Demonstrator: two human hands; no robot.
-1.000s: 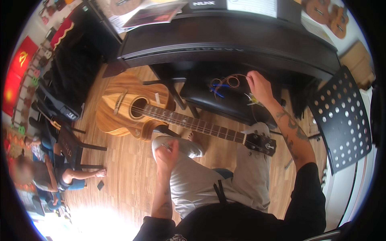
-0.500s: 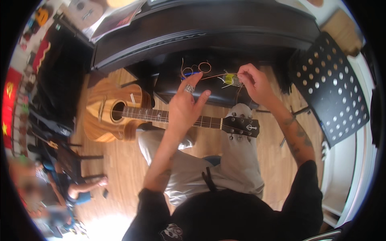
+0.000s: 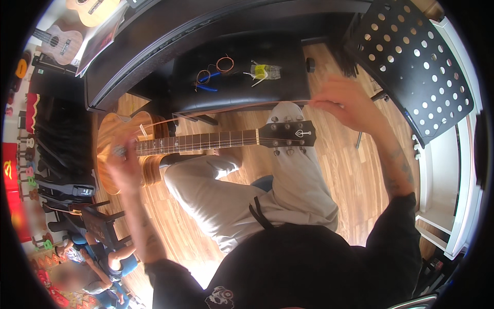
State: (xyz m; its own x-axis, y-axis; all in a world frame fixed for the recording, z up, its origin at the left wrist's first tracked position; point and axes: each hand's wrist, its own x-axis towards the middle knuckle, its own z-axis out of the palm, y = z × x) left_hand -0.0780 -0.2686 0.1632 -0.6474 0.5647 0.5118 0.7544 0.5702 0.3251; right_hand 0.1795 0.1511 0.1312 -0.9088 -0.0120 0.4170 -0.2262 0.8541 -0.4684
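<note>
An acoustic guitar (image 3: 193,144) lies across my lap, its wooden body at the left and its black headstock at the right. My right hand (image 3: 342,103), raised beyond the headstock, pinches the end of a long copper-coloured guitar string (image 3: 231,107). From there the string runs leftward above the neck to the guitar body. Motion smears my left hand (image 3: 123,165), which is over the body near the soundhole and bridge. Its fingers are not clear, nor is whether they touch the string's other end.
Ahead, a black padded bench (image 3: 242,92) bears coiled strings (image 3: 225,64), a blue-handled tool (image 3: 207,88) and a clear packet with yellow (image 3: 265,71). A perforated black music stand (image 3: 411,67) rises at the right. Seated people (image 3: 95,275) are at the far left.
My left hand has swept left and nearer, from above the neck to the guitar body. My right hand has moved slightly right, and the string now stretches long. The view has shifted.
</note>
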